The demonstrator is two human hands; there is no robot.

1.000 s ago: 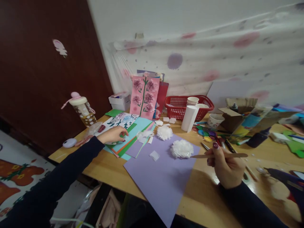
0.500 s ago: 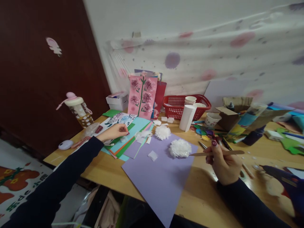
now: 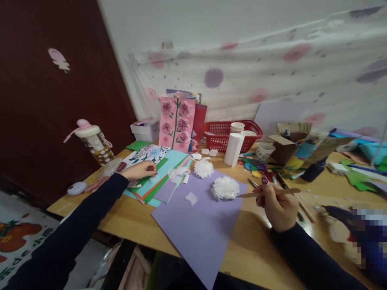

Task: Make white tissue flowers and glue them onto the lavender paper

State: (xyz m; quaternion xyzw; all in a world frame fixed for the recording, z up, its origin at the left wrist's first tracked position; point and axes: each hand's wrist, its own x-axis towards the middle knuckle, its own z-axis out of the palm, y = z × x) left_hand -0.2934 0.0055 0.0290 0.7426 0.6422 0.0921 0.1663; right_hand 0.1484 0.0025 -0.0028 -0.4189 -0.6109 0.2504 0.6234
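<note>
My right hand [image 3: 279, 205] grips a flat wooden stick [image 3: 286, 191] with a pointed end. The stick's tip is at the right edge of a white ruffled paper flower [image 3: 225, 188], which lies on a purple sheet [image 3: 199, 227]. Behind it sits a second white paper flower [image 3: 203, 168]. A small white tissue square [image 3: 191, 198] rests on the sheet. My left hand [image 3: 140, 170] is pinched closed over a stack of coloured papers [image 3: 163, 183]. A pale scrap shows just below its fingertips; whether they hold it is unclear. Loose white tissue pieces [image 3: 178, 173] lie to its right.
A glue gun [image 3: 341, 215] lies at the right. Toward the back stand a white paper roll [image 3: 234, 150], a red basket [image 3: 216, 143], a paper cup [image 3: 265, 151] and a pink flower picture [image 3: 177, 124]. At the left is a drink bottle [image 3: 93, 141].
The view has shifted slightly, so everything sits a little further left. Both hands keep nearly the same pose, and the stick's tip stays beside the flower.
</note>
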